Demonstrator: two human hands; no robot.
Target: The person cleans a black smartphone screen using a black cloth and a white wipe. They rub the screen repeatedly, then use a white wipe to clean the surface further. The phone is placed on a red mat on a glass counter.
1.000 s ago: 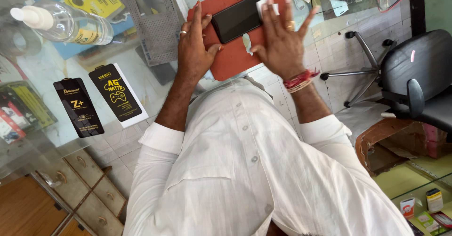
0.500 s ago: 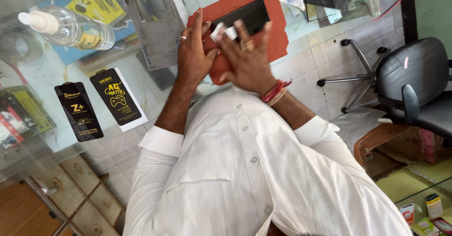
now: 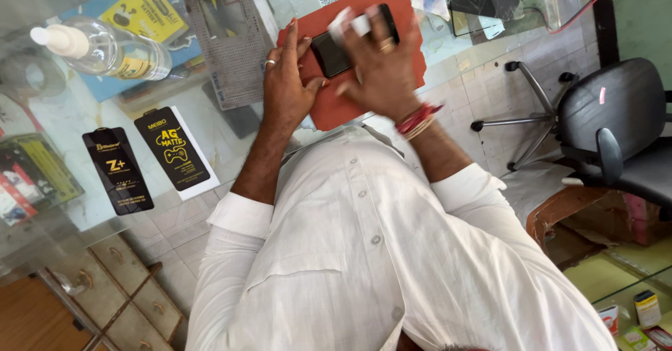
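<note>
Black slab-shaped phone is lying slantwise on the red mat. I'm bracing its near end with my left hand, fingers spread. My right hand is pinching a white wipe over the far end.

The right hand is motion-blurred, hiding most of the dark phone; the white wipe at its fingertips is smeared.

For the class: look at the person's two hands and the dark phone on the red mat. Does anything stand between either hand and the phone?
Only a small white cloth, pinched in the right hand and lying between its fingers and the phone. The left hand rests beside the phone on the red mat, with nothing visible between them.
</note>
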